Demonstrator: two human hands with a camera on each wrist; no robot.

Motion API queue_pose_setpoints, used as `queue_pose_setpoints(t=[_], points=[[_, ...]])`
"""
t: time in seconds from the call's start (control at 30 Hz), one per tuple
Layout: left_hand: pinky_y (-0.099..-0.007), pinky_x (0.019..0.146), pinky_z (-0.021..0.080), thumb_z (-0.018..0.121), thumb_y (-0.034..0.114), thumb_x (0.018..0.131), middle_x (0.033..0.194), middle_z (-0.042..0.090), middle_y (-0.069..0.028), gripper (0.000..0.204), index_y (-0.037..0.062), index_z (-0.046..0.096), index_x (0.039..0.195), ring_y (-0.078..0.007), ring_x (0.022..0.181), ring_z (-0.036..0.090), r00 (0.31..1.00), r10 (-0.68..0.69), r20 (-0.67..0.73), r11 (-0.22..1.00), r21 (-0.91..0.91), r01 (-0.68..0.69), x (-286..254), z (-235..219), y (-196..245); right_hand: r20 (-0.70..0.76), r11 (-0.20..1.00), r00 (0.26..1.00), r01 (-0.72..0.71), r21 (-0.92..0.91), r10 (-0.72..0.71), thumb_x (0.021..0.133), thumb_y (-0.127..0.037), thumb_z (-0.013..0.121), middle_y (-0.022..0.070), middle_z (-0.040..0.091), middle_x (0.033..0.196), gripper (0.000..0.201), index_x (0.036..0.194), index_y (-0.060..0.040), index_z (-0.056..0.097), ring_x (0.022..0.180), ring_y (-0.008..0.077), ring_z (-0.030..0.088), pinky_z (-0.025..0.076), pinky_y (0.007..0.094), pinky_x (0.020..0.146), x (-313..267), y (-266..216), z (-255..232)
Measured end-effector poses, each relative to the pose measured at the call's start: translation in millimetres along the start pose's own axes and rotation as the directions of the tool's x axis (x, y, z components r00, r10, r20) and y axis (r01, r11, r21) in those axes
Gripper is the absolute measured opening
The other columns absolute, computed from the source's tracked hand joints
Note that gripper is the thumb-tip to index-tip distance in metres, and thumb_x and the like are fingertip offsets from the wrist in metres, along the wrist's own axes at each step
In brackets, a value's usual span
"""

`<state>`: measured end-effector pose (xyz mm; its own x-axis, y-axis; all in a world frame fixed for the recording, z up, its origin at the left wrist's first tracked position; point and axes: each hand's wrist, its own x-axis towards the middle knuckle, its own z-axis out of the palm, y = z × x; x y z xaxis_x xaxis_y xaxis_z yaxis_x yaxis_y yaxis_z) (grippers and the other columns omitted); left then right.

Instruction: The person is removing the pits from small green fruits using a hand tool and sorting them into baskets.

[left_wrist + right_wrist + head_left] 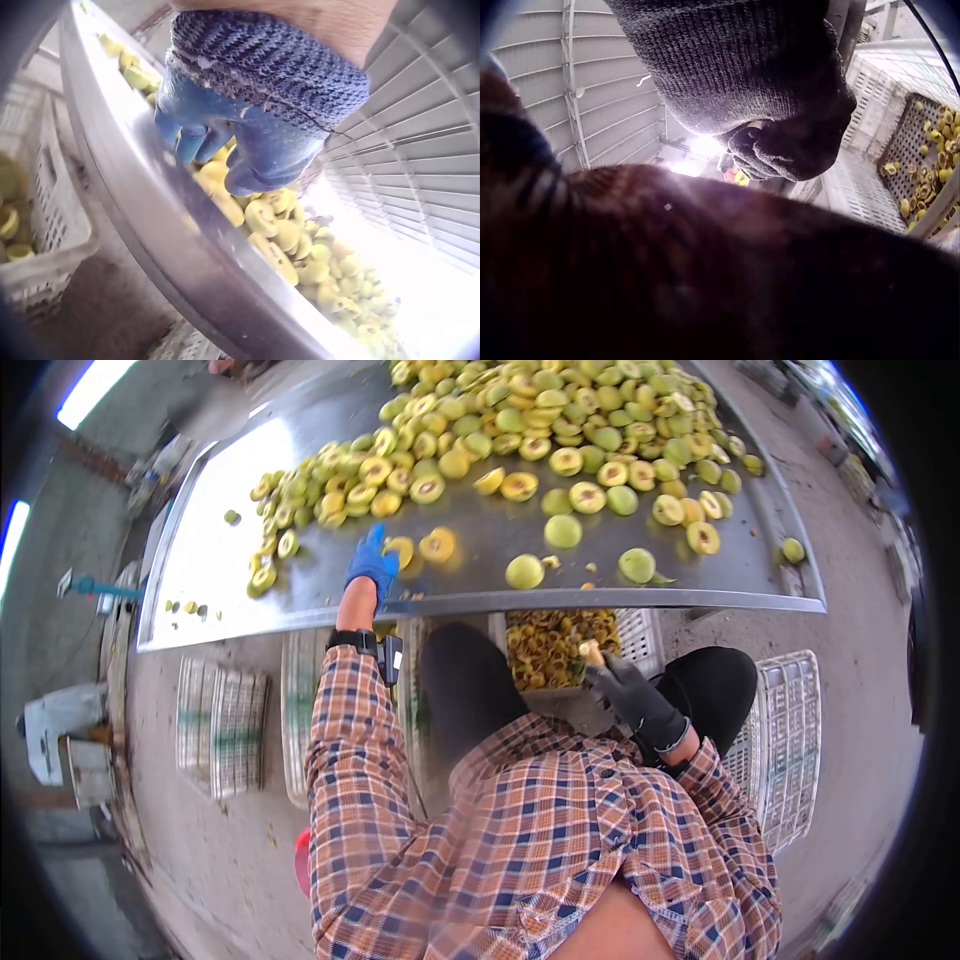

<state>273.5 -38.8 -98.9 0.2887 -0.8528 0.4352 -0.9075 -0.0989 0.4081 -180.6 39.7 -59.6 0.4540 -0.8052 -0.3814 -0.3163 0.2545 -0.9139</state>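
My left hand [374, 565], in a blue glove, reaches over the near edge of a metal table [480, 565]. Its fingers point away from me, and the thumb side lies right at a yellow fruit half [402, 551]. In the left wrist view the bent fingers and thumb of the blue glove [247, 135] stand apart above pale fruit halves [262, 217]. My right hand [632, 703], in a dark glove, is low before my lap and grips a tool with a pale, wood-like handle [591, 651]; its other end is hidden. The right wrist view shows the curled dark glove [780, 135].
A big heap of green fruit halves [540, 420] covers the table's far side, with loose ones [563, 531] nearer. Below the edge, between my knees, stands a white crate [640, 640] of brownish-yellow scraps [550, 650]. More crates [235, 730] stand at left and right [790, 740].
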Motion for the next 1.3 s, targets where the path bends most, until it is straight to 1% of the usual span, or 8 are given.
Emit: queue_pose_setpoints(t=[0.13, 0.2, 0.37, 0.5, 0.6, 0.7, 1.1, 1.3], points=[[-0.0371, 0.088, 0.049, 0.064, 0.027, 0.080, 0.114, 0.064, -0.0188, 0.047, 0.0048, 0.059, 0.121, -0.0345, 0.103, 0.062, 0.991, -0.042, 0.127, 0.989, 0.143, 0.024, 36, 51, -17, -0.038, 0.982, 0.987, 0.148, -0.114, -0.153, 0.095, -0.026, 0.054, 0.0013, 0.054, 0.068, 0.028, 0.106, -0.0004, 0.056, 0.058, 0.0072, 0.049, 0.042, 0.0249, 0.053, -13, 1, -1], [-0.0387, 0.085, 0.051, 0.063, 0.023, 0.082, 0.115, 0.063, -0.0169, 0.047, 0.0033, 0.054, 0.124, -0.0317, 0.103, 0.062, 0.701, -0.263, 0.663, 0.916, -0.057, 0.397, 42, 36, 1, 0.009, 1.000, 1.000, 0.014, -0.018, -0.014, 0.096, -0.027, 0.053, 0.0021, 0.053, 0.066, 0.029, 0.107, -0.0005, 0.056, 0.055, 0.0072, 0.049, 0.041, 0.0245, 0.051, -22, -9, 1], [-0.0401, 0.082, 0.054, 0.061, 0.023, 0.089, 0.097, 0.064, -0.0115, 0.028, 0.0045, 0.060, 0.109, -0.0272, 0.094, 0.062, 0.760, -0.083, 0.644, -0.433, -0.711, 0.555, -26, -7, 111, 0.184, 0.912, 0.904, 0.403, -0.071, -0.385, 0.099, -0.028, 0.047, -0.0005, 0.054, 0.072, 0.030, 0.108, -0.0010, 0.056, 0.057, 0.0055, 0.050, 0.041, 0.0206, 0.050, 3, -23, 6], [-0.0457, 0.090, 0.051, 0.056, 0.023, 0.093, 0.103, 0.063, -0.0149, 0.027, 0.0018, 0.059, 0.109, -0.0320, 0.099, 0.061, 0.921, -0.241, 0.307, 0.198, -0.913, 0.356, -70, 9, 178, 0.248, 0.959, 0.932, 0.227, 0.168, -0.264, 0.100, -0.027, 0.046, -0.0012, 0.053, 0.072, 0.029, 0.106, -0.0009, 0.056, 0.060, 0.0051, 0.049, 0.040, 0.0210, 0.053, 12, -66, 25], [-0.0453, 0.091, 0.051, 0.050, 0.025, 0.096, 0.108, 0.062, -0.0162, 0.028, 0.0021, 0.060, 0.109, -0.0318, 0.102, 0.061, 0.789, -0.086, 0.608, -0.478, -0.720, 0.503, -77, -16, 215, 0.240, 0.936, 0.907, 0.315, 0.154, -0.345, 0.097, -0.022, 0.049, 0.0088, 0.059, 0.084, 0.033, 0.120, 0.0006, 0.053, 0.076, 0.0163, 0.058, 0.048, 0.0296, 0.067, 27, -54, 34], [-0.0400, 0.093, 0.049, 0.044, 0.025, 0.098, 0.108, 0.059, -0.0138, 0.027, 0.0009, 0.051, 0.110, -0.0273, 0.103, 0.059, 0.976, 0.126, 0.179, 0.496, -0.863, 0.095, -87, -26, 233, 0.061, 0.709, 0.713, 0.701, -0.077, -0.698, 0.100, -0.028, 0.046, -0.0020, 0.052, 0.075, 0.029, 0.102, -0.0017, 0.058, 0.067, 0.0057, 0.044, 0.040, 0.0222, 0.060, 29, -45, 42], [-0.0403, 0.068, 0.045, 0.035, 0.043, 0.101, 0.077, 0.056, -0.0089, 0.046, 0.0137, 0.049, 0.069, -0.0276, 0.074, 0.054, 0.762, 0.436, 0.480, -0.544, -0.533, 0.647, -80, -19, 239, 0.566, 0.881, 0.822, -0.221, 0.418, -0.062, 0.098, -0.038, 0.048, -0.0019, 0.054, 0.070, 0.036, 0.093, -0.0061, 0.063, 0.059, 0.0053, 0.045, 0.038, 0.0214, 0.054, 5, -58, 22], [-0.0383, 0.072, 0.050, 0.057, 0.041, 0.092, 0.084, 0.062, -0.0096, 0.031, 0.0136, 0.058, 0.078, -0.0259, 0.078, 0.059, 0.753, 0.054, 0.656, -0.197, -0.732, 0.652, -50, 0, 212, 0.376, 0.980, 0.906, 0.175, 0.090, -0.196, 0.097, -0.036, 0.048, 0.0016, 0.059, 0.072, 0.037, 0.101, -0.0013, 0.063, 0.062, 0.0110, 0.054, 0.045, 0.0274, 0.060, 8, -34, 6]])
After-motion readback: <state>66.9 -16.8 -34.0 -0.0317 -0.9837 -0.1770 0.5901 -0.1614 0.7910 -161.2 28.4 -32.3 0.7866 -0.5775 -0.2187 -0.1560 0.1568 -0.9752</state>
